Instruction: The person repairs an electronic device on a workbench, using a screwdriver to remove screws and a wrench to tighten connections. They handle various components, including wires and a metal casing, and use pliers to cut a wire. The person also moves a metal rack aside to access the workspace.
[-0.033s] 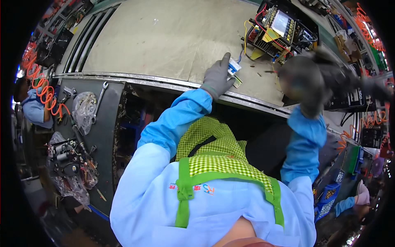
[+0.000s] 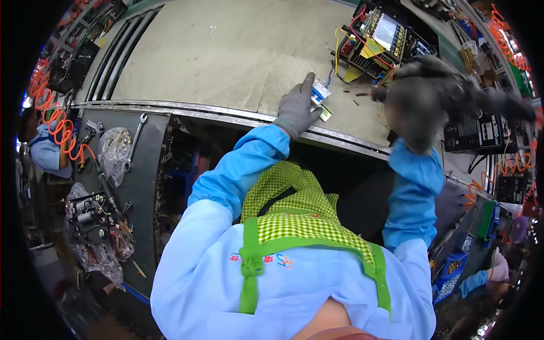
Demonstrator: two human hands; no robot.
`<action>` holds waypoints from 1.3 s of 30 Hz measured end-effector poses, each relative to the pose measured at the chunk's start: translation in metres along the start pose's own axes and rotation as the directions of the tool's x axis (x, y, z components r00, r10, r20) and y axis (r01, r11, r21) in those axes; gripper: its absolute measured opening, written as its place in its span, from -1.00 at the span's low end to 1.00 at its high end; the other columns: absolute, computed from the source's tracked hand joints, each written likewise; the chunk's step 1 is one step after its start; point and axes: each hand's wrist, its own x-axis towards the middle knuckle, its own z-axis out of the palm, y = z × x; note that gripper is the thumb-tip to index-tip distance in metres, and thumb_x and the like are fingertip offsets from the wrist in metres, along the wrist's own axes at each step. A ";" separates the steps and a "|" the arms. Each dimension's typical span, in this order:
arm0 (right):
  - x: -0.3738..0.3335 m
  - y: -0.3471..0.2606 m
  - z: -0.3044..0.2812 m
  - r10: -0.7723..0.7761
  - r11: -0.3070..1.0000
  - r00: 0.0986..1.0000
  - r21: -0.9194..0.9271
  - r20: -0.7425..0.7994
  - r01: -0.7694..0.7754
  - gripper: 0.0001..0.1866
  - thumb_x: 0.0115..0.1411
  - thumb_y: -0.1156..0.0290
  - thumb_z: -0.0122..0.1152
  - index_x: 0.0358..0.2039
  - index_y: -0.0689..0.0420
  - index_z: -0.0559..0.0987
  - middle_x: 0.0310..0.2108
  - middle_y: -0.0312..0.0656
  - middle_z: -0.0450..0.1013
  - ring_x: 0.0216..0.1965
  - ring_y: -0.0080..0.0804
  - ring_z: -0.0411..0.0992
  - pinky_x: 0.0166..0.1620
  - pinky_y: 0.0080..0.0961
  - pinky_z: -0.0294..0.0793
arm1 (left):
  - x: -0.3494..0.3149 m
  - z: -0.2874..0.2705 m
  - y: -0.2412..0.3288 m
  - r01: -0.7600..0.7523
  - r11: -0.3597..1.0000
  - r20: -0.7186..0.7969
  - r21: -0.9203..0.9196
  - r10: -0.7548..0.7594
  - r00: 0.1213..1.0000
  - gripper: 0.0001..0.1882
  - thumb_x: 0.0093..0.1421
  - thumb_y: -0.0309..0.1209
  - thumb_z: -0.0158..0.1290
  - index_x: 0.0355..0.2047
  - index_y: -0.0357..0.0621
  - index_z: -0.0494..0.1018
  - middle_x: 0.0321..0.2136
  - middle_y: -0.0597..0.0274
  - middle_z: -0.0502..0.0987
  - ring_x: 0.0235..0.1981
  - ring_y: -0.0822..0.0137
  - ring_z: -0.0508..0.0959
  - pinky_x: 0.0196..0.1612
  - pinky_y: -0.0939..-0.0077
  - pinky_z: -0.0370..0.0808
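Observation:
My left hand (image 2: pixel 297 109), in a grey glove, rests near the front edge of the workbench. Its fingers curl around a small white and blue circuit breaker (image 2: pixel 320 92), partly hidden by the glove. A thin blue wire comes off the breaker's far end, and a pale green-edged piece (image 2: pixel 326 113) lies by my fingertips. To the right, my gloved right hand (image 2: pixel 415 113) is raised over the bench, closed around a dark hand-held power tool (image 2: pixel 476 105). Motion blurs this tool; its narrow end points left.
An opened electrical unit (image 2: pixel 379 42) with heat-sink fins and red and yellow wires stands at the back right. A black boxed machine (image 2: pixel 479 135) sits beyond my right hand. On the left side table lie a wrench (image 2: pixel 136 140), bagged parts (image 2: pixel 115 153) and loose assemblies (image 2: pixel 90 218).
My right hand and the power tool have shifted slightly left and tilted, and the tool's narrow end shows further left. My left hand has moved slightly left with the circuit breaker.

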 end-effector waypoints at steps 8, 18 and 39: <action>0.021 0.087 0.052 -0.010 0.968 0.998 0.251 0.067 -0.007 -0.62 0.08 0.53 0.15 -0.05 0.25 0.42 -0.39 -0.15 0.47 -0.38 -0.45 0.47 -0.33 -0.47 0.53 | -0.004 0.020 -0.006 -0.116 0.993 -0.209 -0.018 0.109 0.972 -0.06 -0.13 -0.28 0.29 0.23 -0.21 0.06 -0.16 -0.07 0.44 -0.15 -0.05 0.49 -0.09 0.12 0.42; 0.029 0.122 0.063 -0.017 0.951 0.999 0.310 0.041 0.003 -0.66 0.01 0.70 0.16 -0.14 0.29 0.42 -0.42 -0.24 0.41 -0.54 -0.62 0.39 -0.51 -0.67 0.41 | 0.002 0.011 0.002 -0.079 0.997 -0.139 0.001 0.078 0.987 -0.07 -0.15 -0.30 0.30 0.20 -0.22 0.07 -0.17 -0.04 0.43 -0.16 -0.03 0.47 -0.13 0.10 0.39; 0.048 0.127 0.080 0.036 0.994 0.991 -0.112 0.130 -0.021 -0.64 -0.05 0.38 0.34 -0.21 0.20 0.53 -0.53 -0.30 0.48 -0.49 -0.58 0.44 -0.34 -0.54 0.48 | 0.006 0.009 0.004 -0.135 0.991 -0.164 0.001 0.133 0.978 -0.05 -0.16 -0.24 0.30 0.20 -0.26 0.08 -0.22 -0.08 0.44 -0.19 -0.06 0.48 -0.16 0.10 0.41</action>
